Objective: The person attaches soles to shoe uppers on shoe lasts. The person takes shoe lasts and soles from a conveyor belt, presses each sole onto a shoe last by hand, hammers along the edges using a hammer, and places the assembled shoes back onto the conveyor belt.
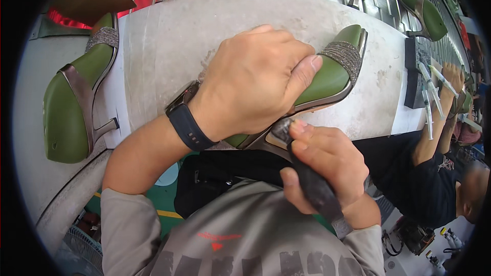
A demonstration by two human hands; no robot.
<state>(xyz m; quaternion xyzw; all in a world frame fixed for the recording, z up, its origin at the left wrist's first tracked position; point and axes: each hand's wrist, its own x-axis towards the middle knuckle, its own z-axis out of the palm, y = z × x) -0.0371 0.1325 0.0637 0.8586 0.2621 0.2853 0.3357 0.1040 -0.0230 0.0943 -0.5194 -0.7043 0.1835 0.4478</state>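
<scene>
The left hand (255, 79), a dark band at its wrist, clamps down over a green high-heeled shoe (332, 74) lying on the grey workbench (169, 41), fingers curled tight around it. The right hand (322, 166) grips a dark-handled tool (314, 186) (its tip touching the heel). A second green shoe (71, 105) rests at left.

Left hand (255, 79) curled palm-down in a firm grip, wrist banded; right hand (319, 166) just below, seemingly fisted, fingers (302, 145) bent.
</scene>
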